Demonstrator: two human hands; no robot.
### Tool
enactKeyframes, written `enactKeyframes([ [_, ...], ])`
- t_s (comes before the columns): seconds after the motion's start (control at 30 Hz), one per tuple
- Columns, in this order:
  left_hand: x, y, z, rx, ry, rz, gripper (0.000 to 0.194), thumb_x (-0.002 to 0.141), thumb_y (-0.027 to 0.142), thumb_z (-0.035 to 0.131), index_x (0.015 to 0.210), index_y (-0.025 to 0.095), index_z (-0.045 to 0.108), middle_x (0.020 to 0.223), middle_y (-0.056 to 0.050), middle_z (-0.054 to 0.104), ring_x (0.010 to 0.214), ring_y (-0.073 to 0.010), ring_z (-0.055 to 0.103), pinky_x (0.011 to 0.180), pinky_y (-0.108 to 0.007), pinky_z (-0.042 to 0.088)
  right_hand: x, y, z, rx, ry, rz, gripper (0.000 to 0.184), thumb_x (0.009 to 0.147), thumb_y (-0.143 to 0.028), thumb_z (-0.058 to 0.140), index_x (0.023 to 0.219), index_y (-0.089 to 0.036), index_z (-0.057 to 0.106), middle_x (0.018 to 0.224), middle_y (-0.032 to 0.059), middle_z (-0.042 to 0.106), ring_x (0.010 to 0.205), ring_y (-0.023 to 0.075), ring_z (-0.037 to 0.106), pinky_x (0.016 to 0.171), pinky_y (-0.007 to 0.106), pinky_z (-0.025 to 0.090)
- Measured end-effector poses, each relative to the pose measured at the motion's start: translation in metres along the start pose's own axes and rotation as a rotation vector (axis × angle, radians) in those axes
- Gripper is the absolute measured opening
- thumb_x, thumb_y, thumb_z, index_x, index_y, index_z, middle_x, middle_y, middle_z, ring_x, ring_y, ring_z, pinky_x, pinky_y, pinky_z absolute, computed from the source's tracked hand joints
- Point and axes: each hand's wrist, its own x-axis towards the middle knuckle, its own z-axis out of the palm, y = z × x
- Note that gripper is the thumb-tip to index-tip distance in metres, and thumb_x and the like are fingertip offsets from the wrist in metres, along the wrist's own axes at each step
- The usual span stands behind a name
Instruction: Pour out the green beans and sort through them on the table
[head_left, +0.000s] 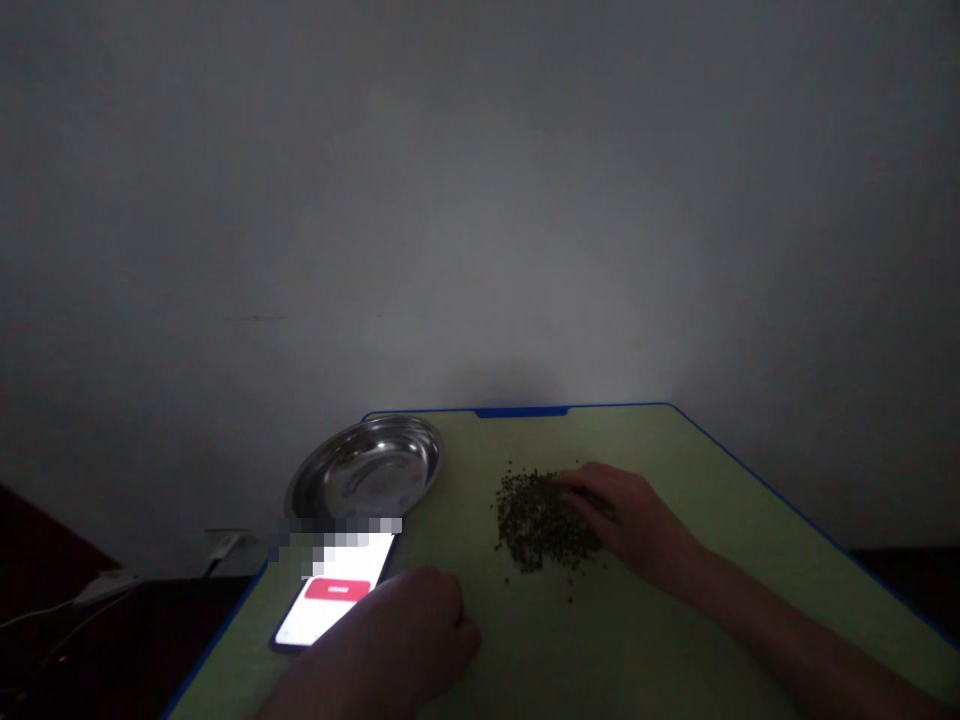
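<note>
Dark grains (532,530) lay scattered right of lower centre, my right hand (626,510) bent over them; my left hand (420,620) curled near the phone (339,590), lower left. Whether either pinched anything, I couldn't tell.

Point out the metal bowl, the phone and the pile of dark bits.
Metal bowl (376,478), head view: bare inner bottom.
Phone (337,590), head view: red bar on its screen.
Pile of dark bits (538,525), head view: its middle.

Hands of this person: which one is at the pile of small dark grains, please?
The right hand, which reaches over the right side of the grain pile; the left hand is apart from it, nearer the phone.
</note>
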Motion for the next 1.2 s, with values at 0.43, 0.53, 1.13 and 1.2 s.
enactKeyframes([
  [0.43, -0.003, 0.002, -0.004, 0.017, 0.000, -0.014, 0.036, 0.083, 0.031, 0.035, 0.069, 0.011, 0.062, 0.056, -0.010, 0.059, 0.043, -0.0154, 0.051, 0.043, -0.026, 0.042, 0.006, -0.003, 0.002, -0.068, -0.025, 0.057, 0.028, 0.089, -0.022, 0.047, 0.109, -0.018, 0.067, 0.089, 0.0082, 0.071, 0.079, 0.0181, 0.065, 0.072, 0.032, 0.051],
  [0.53, -0.003, 0.002, -0.003, 0.038, -0.015, -0.014, 0.039, 0.084, 0.032, 0.034, 0.067, 0.011, 0.063, 0.056, -0.011, 0.060, 0.045, -0.0162, 0.054, 0.044, -0.025, 0.043, 0.002, -0.021, 0.003, -0.038, -0.034, 0.005, 0.027, 0.089, -0.024, 0.049, 0.109, -0.018, 0.066, 0.094, 0.0083, 0.072, 0.084, 0.0186, 0.066, 0.075, 0.033, 0.050],
  [1.13, -0.003, 0.004, 0.000, 0.069, 0.055, -0.007, 0.041, 0.081, 0.029, 0.034, 0.072, 0.007, 0.068, 0.056, -0.013, 0.064, 0.046, -0.0178, 0.058, 0.039, -0.023, 0.039, -0.013, -0.032, 0.033, -0.488, 0.040, -0.454, 0.015, 0.083, -0.007, 0.053, 0.077, -0.019, 0.059, 0.063, -0.0007, 0.061, 0.058, 0.0163, 0.053, 0.058, 0.031, 0.036],
  [1.2, -0.003, 0.004, -0.001, 0.055, 0.054, -0.011, 0.041, 0.080, 0.029, 0.035, 0.071, 0.007, 0.067, 0.055, -0.014, 0.064, 0.046, -0.0183, 0.059, 0.038, -0.023, 0.038, -0.009, -0.026, 0.030, -0.502, 0.052, -0.411, 0.014, 0.084, -0.010, 0.053, 0.080, -0.019, 0.062, 0.065, 0.0003, 0.063, 0.059, 0.0169, 0.056, 0.058, 0.031, 0.038],
])
